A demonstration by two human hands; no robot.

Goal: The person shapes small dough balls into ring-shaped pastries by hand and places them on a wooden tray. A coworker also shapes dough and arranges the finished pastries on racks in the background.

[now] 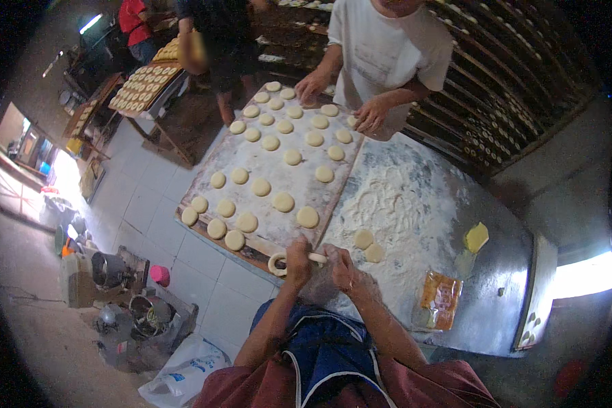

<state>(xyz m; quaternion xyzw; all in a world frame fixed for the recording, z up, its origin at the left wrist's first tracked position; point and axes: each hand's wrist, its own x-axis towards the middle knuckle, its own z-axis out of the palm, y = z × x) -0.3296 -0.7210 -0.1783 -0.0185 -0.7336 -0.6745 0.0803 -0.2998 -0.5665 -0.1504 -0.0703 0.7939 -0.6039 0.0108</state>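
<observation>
Head view shows us looking down on a floured work table (415, 204), with our own two hands meeting at the near edge of a long wooden board (204, 228). Our left hand (298, 262) is closed around a pale ring cutter (278, 264), which hangs just past the board's corner; our right hand (343, 268) rests beside it, fingers curled, touching the left — whether it grips anything we cannot tell.

From our hands, the board runs off toward 11 o'clock and carries rows of flat dough rounds (283, 201). Two loose dough discs (368, 246) lie on the flour at about 2 o'clock, just beside our right hand. Farther out at 3 o'clock sit a yellow scraper (476, 237) and an orange packet (440, 298).

At 12 o'clock a co-worker in a white shirt (387, 47) has both hands on the far end of the board, one hand (372, 114) on its right corner.

We judge the board to be the risk here: its near corner seems to overhang the table edge above the tiled floor (183, 272), so an uneven push or lift from either end could tilt it and slide the nearest rounds off. The cutter, held over open floor, could also slip from floury fingers.
</observation>
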